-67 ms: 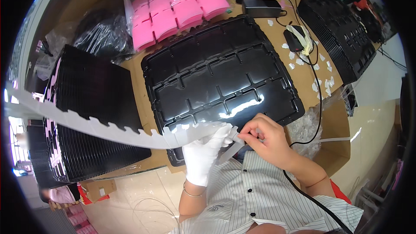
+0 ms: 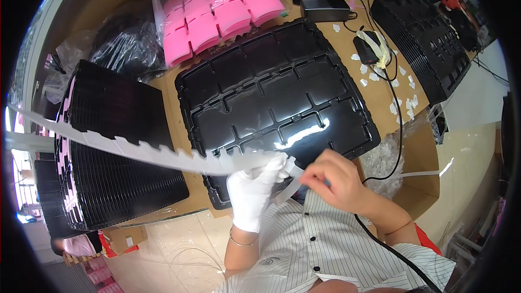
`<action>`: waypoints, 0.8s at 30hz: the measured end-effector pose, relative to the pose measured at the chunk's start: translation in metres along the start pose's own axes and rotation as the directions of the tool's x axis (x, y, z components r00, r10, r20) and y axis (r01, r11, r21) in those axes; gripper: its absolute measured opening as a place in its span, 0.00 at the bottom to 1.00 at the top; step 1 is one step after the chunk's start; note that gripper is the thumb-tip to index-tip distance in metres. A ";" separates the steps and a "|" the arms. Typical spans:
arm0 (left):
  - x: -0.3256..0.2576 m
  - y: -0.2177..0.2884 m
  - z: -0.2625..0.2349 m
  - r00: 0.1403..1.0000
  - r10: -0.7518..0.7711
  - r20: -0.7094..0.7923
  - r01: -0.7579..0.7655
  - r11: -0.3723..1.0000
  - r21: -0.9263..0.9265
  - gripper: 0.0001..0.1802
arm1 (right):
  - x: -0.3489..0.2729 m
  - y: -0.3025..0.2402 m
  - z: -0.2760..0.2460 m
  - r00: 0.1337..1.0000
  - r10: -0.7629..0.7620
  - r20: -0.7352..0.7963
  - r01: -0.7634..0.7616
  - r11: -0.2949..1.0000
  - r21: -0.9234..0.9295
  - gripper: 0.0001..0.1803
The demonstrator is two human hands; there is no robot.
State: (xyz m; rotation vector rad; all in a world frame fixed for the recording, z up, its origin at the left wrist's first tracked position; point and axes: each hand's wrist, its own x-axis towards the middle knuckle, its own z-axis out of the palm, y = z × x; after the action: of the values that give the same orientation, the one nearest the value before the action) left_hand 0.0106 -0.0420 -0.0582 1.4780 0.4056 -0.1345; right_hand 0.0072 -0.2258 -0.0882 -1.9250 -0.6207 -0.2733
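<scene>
A long whitish translucent plastic strip (image 2: pixel 138 150) with a notched edge curves from the far left to my hands. My left hand (image 2: pixel 252 190), in a white glove, is closed round its near end, just over the front edge of a black moulded tray (image 2: pixel 277 97). Short bits of the strip stick out past the glove on the right. My bare right hand (image 2: pixel 336 180) is beside them, fingers curled and thumb against the forefinger. Whatever is between those fingertips is too small or hidden to make out.
A tall stack of black trays (image 2: pixel 119 146) stands at left, another stack (image 2: pixel 420 43) at far right. Pink foam sheets (image 2: pixel 217 13) in clear plastic lie behind the tray. White scraps (image 2: pixel 395 106) and a black cable (image 2: pixel 400 130) are on the right, above a cardboard box (image 2: pixel 420 179).
My right hand has moved slightly down and right from the strip's end. The strip's long free part has swung, its middle now a little lower on the left. My left hand keeps its grip.
</scene>
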 end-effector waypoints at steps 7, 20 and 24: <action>0.003 -0.002 0.001 0.999 0.039 -0.031 -0.036 0.997 0.068 0.11 | 0.023 0.031 -0.079 0.868 0.496 -0.036 -0.494 0.851 -0.178 0.06; 0.004 -0.008 -0.001 0.999 0.017 -0.028 -0.017 1.000 0.003 0.12 | 0.018 0.053 -0.057 0.932 0.312 -0.187 -0.363 0.765 -0.532 0.08; 0.002 -0.006 -0.002 0.999 0.005 -0.036 -0.005 1.000 -0.015 0.12 | 0.015 0.055 -0.058 0.941 0.271 -0.202 -0.338 0.778 -0.530 0.07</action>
State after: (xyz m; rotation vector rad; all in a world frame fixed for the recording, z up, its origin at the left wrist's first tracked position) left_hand 0.0102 -0.0406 -0.0649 1.4684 0.4316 -0.1006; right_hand 0.0545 -0.2915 -0.0996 -2.5175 -0.1358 -0.3843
